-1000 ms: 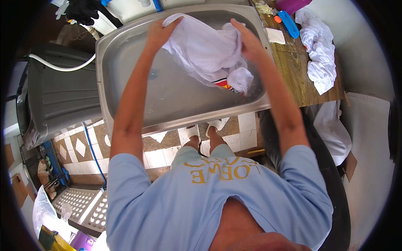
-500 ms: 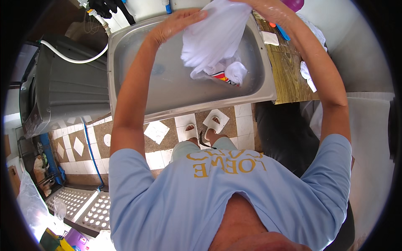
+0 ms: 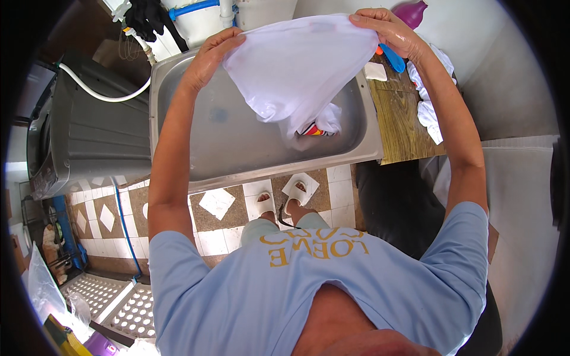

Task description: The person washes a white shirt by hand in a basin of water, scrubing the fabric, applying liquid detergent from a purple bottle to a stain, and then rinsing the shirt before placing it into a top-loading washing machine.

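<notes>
A thin, wet white garment (image 3: 297, 65) is stretched wide above a steel sink basin (image 3: 199, 136). Its left upper corner is pinched by my left hand (image 3: 212, 56), thumb on top. Out at the other corner, my right hand (image 3: 389, 32) grips the edge between thumb and fingers. The cloth sags between the hands, and its lower end hangs gathered into the basin. A red, yellow and black printed patch (image 3: 316, 129) shows at that lower end, beside a bunched white part. The exact kind of garment cannot be made out.
Right of the sink, a wooden counter (image 3: 395, 127) holds a blue brush (image 3: 392, 58), a pale block (image 3: 375, 72) and white cloths (image 3: 428, 118). A dark grey washing machine (image 3: 104, 124) stands left, with a white hose (image 3: 110, 98). A purple object (image 3: 411, 14) sits at the back.
My left hand has moved left and down and now holds a corner of the garment. My right hand has moved right and down. The bunched garment has spread out wide between them.
</notes>
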`<control>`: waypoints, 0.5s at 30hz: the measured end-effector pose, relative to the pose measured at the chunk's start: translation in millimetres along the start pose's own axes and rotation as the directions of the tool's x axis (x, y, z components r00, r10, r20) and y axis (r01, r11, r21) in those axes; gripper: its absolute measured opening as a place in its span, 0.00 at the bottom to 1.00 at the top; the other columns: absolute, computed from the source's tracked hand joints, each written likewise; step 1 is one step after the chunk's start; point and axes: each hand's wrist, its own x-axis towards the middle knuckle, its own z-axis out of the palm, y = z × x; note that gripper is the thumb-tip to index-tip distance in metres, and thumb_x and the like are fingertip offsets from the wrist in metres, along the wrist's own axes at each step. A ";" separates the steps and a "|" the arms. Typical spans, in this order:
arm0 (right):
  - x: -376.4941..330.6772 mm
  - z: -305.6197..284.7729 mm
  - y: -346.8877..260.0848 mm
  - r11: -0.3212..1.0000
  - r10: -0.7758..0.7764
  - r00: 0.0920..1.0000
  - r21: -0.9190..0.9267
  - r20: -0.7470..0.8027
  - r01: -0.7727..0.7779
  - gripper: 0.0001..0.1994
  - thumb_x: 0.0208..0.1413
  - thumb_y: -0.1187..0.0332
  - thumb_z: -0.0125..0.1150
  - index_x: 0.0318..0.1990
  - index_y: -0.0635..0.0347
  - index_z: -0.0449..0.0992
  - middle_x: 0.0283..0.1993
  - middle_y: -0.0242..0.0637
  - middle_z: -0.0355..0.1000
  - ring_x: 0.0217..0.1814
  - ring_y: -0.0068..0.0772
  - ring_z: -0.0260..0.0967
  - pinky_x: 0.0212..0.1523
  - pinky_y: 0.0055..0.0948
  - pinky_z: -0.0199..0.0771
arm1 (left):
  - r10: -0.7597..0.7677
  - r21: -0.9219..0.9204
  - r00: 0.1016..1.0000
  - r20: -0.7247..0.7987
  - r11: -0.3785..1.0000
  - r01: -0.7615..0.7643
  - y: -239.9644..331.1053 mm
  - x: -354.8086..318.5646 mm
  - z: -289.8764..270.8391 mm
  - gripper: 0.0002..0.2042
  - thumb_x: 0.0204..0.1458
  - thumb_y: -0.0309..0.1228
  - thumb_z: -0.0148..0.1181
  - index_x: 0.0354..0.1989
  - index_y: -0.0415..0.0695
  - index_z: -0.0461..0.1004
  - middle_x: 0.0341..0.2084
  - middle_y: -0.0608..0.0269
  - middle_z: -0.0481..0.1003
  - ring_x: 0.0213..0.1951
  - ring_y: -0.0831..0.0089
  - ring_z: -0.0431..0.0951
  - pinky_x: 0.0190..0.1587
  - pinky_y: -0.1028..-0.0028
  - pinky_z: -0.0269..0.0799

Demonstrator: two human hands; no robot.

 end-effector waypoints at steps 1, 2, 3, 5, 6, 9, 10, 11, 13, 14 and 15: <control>2.4 -6.3 2.0 1.000 0.021 0.999 -0.013 0.040 -0.020 0.13 0.56 0.56 0.61 0.37 0.56 0.80 0.28 0.25 0.74 0.29 0.13 0.69 0.33 0.17 0.70 | 0.000 -0.036 1.000 0.023 0.999 0.001 1.8 -1.5 0.7 0.08 0.56 0.38 0.55 0.36 0.48 0.75 0.28 0.77 0.71 0.34 0.86 0.68 0.41 0.83 0.61; 4.0 -10.7 3.5 0.999 0.043 0.996 -0.027 0.078 -0.041 0.12 0.56 0.57 0.61 0.38 0.56 0.80 0.28 0.25 0.74 0.30 0.11 0.69 0.33 0.16 0.70 | 0.001 -0.072 0.999 0.046 0.997 0.002 3.4 -2.5 1.7 0.07 0.56 0.37 0.56 0.37 0.48 0.75 0.29 0.76 0.72 0.35 0.86 0.69 0.41 0.83 0.62; 5.1 -14.0 4.1 0.996 0.076 0.990 -0.056 0.118 -0.070 0.13 0.56 0.57 0.61 0.40 0.56 0.80 0.30 0.26 0.74 0.32 0.12 0.70 0.35 0.17 0.70 | 0.011 -0.089 0.997 0.076 0.996 -0.004 4.9 -3.1 3.0 0.07 0.56 0.35 0.56 0.38 0.47 0.74 0.29 0.75 0.73 0.36 0.86 0.69 0.41 0.83 0.63; 8.7 -14.0 3.8 0.985 0.149 0.967 -0.115 0.207 -0.127 0.15 0.55 0.57 0.61 0.44 0.56 0.79 0.34 0.27 0.75 0.36 0.15 0.71 0.40 0.18 0.71 | 0.021 -0.126 0.992 0.127 0.992 -0.005 5.3 -6.4 6.9 0.07 0.56 0.32 0.56 0.40 0.46 0.73 0.31 0.73 0.75 0.37 0.85 0.71 0.42 0.82 0.65; 8.2 -6.0 7.1 0.962 -0.008 0.991 -0.271 0.133 0.044 0.16 0.55 0.57 0.62 0.45 0.56 0.78 0.36 0.27 0.75 0.37 0.16 0.71 0.41 0.19 0.71 | 0.090 -0.115 0.986 0.141 0.991 -0.074 6.2 -4.6 13.1 0.07 0.56 0.31 0.56 0.41 0.45 0.73 0.32 0.73 0.75 0.37 0.85 0.71 0.42 0.82 0.66; 2.5 58.4 13.6 0.792 -0.349 0.924 -0.478 0.155 0.380 0.21 0.53 0.57 0.63 0.51 0.58 0.74 0.40 0.29 0.74 0.42 0.19 0.70 0.45 0.21 0.69 | 0.199 -0.114 0.961 0.194 0.977 -0.179 17.0 -2.4 43.0 0.07 0.56 0.29 0.56 0.42 0.44 0.72 0.33 0.72 0.75 0.37 0.85 0.72 0.42 0.81 0.67; 2.4 79.4 12.4 0.821 -0.358 0.906 -0.387 0.225 0.420 0.22 0.53 0.57 0.64 0.52 0.59 0.73 0.42 0.29 0.73 0.43 0.19 0.69 0.46 0.21 0.69 | 0.191 -0.134 0.953 0.233 0.977 -0.163 21.3 2.1 52.1 0.07 0.57 0.28 0.55 0.43 0.44 0.71 0.34 0.72 0.75 0.37 0.85 0.72 0.43 0.81 0.67; 4.2 89.8 10.2 0.839 -0.378 0.878 -0.291 0.295 0.459 0.24 0.52 0.57 0.64 0.54 0.59 0.72 0.43 0.29 0.73 0.45 0.20 0.69 0.47 0.22 0.68 | 0.188 -0.149 0.946 0.265 0.977 -0.152 25.2 4.4 56.7 0.07 0.57 0.28 0.55 0.43 0.44 0.71 0.34 0.72 0.75 0.37 0.85 0.72 0.43 0.81 0.66; 6.6 93.1 10.2 0.985 -0.053 0.948 -0.138 0.315 0.101 0.28 0.47 0.53 0.66 0.53 0.61 0.73 0.45 0.35 0.74 0.48 0.26 0.70 0.50 0.25 0.68 | 0.156 -0.151 0.944 0.289 0.982 -0.116 22.8 8.4 55.5 0.08 0.56 0.29 0.56 0.43 0.44 0.71 0.34 0.72 0.74 0.38 0.85 0.72 0.42 0.82 0.66; 7.1 94.5 10.6 0.993 0.113 0.932 -0.065 0.344 -0.097 0.30 0.45 0.50 0.67 0.52 0.62 0.73 0.46 0.39 0.74 0.49 0.30 0.71 0.51 0.27 0.68 | 0.128 -0.144 0.942 0.311 0.986 -0.087 18.5 10.1 53.0 0.10 0.56 0.30 0.56 0.45 0.43 0.71 0.35 0.71 0.74 0.39 0.84 0.72 0.43 0.81 0.66; 4.2 89.7 10.5 0.996 0.062 0.955 -0.082 0.289 -0.040 0.27 0.47 0.53 0.67 0.50 0.61 0.75 0.43 0.34 0.74 0.45 0.26 0.71 0.48 0.25 0.68 | 0.100 -0.136 0.937 0.336 0.989 -0.057 13.7 11.4 52.4 0.12 0.55 0.30 0.57 0.47 0.43 0.71 0.35 0.71 0.74 0.39 0.83 0.72 0.44 0.80 0.66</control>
